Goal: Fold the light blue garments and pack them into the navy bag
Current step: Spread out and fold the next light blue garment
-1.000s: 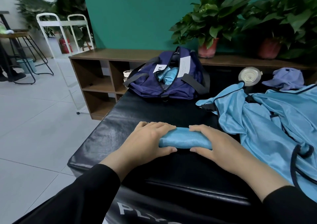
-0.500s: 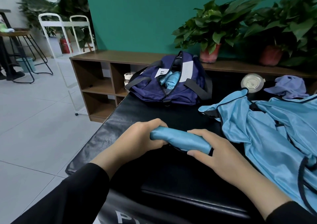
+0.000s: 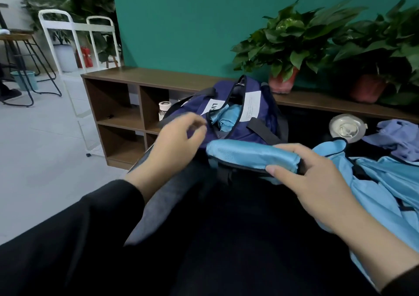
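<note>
Head view: the right hand (image 3: 317,182) grasps one end of a rolled light blue garment (image 3: 251,155), thumb under the roll and fingers curled over its top, holding it off the black padded desk (image 3: 226,239) just in front of the navy bag (image 3: 229,118). The left hand (image 3: 174,146) is released, holding nothing, its fingers loosely bent; it hangs in the air near the bag's left side, just beside the free end of the roll, and is blurred. Both arms wear black sleeves.

The navy bag sits at the far edge of the desk with its top zip open; another light blue roll (image 3: 226,116) lies inside the opening, between two white labels. At the right of the desk lies a heap of unfolded light blue garments (image 3: 381,189) with dark trim, touching the right wrist. Behind the heap are a round clear lid (image 3: 347,128) and a crumpled lavender cloth (image 3: 399,139). A brown wooden shelf (image 3: 127,105) runs along the teal wall behind the desk, with two potted plants (image 3: 288,46) on top and a small white bottle (image 3: 164,109) in one compartment.
</note>
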